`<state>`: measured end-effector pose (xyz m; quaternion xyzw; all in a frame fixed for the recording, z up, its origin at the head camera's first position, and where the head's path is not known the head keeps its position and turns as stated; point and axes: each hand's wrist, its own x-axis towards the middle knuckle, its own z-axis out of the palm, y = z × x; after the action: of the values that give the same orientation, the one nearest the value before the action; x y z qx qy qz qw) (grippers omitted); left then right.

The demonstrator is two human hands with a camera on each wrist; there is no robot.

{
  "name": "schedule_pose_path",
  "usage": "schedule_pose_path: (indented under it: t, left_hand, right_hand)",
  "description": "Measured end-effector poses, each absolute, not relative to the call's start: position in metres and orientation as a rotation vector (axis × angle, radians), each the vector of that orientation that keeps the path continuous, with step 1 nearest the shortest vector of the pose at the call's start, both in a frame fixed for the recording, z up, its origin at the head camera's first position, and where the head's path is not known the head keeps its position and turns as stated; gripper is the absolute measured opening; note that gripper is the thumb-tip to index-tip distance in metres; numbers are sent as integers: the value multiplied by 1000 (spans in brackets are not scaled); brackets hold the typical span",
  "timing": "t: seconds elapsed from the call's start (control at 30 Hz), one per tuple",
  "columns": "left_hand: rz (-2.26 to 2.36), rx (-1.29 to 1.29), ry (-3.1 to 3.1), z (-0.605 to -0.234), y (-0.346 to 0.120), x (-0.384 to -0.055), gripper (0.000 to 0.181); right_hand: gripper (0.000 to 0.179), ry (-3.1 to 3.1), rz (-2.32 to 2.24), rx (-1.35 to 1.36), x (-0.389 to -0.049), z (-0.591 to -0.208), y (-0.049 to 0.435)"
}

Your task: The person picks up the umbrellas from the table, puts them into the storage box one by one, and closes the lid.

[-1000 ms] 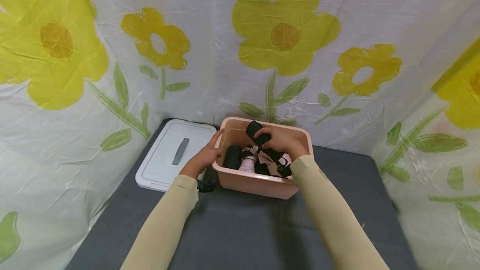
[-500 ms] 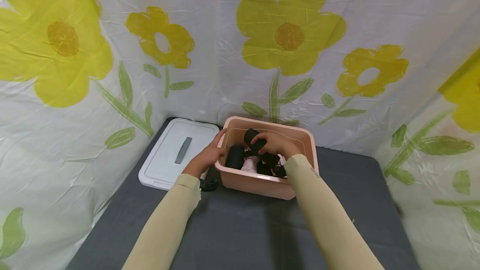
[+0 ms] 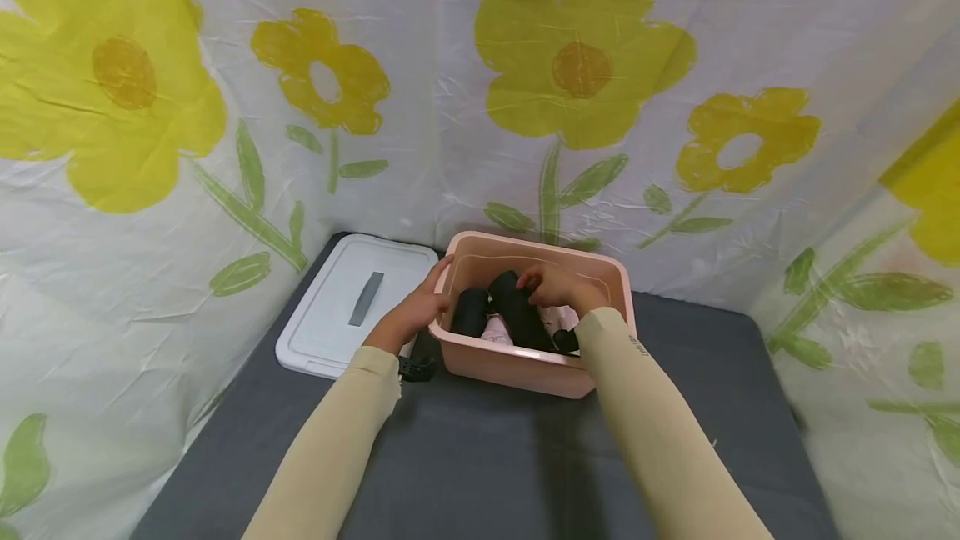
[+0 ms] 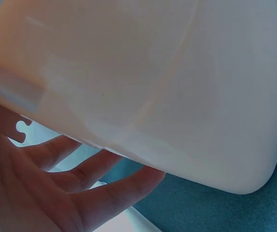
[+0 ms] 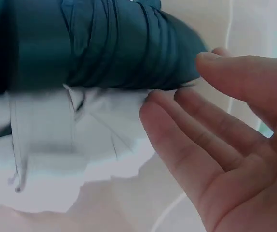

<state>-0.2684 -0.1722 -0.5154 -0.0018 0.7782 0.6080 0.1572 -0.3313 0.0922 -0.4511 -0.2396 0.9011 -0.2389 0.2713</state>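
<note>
My left hand (image 3: 414, 312) holds the left rim of a pink plastic bin (image 3: 517, 377); its fingers (image 4: 114, 193) lie against the wall in the left wrist view. Inside the bin, a dark folded umbrella (image 3: 516, 311) lies slanted over the other contents. My right hand (image 3: 558, 286) is at its upper end, thumb and fingers spread apart. In the right wrist view, the fingertips (image 5: 150, 108) are right beside the end of the dark umbrella (image 5: 124, 46), with pale fabric (image 5: 104, 130) below it. Another dark rolled bundle (image 3: 470, 312) lies at the bin's left, next to pale pink bundles (image 3: 497, 330).
A white lid (image 3: 330, 336) with a grey handle lies on the dark grey table (image 3: 480, 457), left of the bin. A flowered curtain (image 3: 435, 165) hangs close behind the bin and along both sides.
My right hand has lowered the dark umbrella, and its grip has loosened. The umbrella now lies across the bin's contents. My left hand stays at the left rim.
</note>
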Motion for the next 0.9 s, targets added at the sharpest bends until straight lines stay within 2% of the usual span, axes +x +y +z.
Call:
schedule_pose_path:
  t: [0.43, 0.67, 0.9]
  left_hand:
    - [1712, 1, 2175, -513, -175, -274, 89]
    - [1595, 72, 2296, -509, -178, -272, 84]
    - [1623, 135, 2271, -506, -182, -272, 79]
  right_hand:
    - [38, 2428, -638, -624, -316, -426, 113]
    - [32, 2513, -717, -668, -297, -417, 129]
    - [34, 2616, -751, -693, -274, -413, 145]
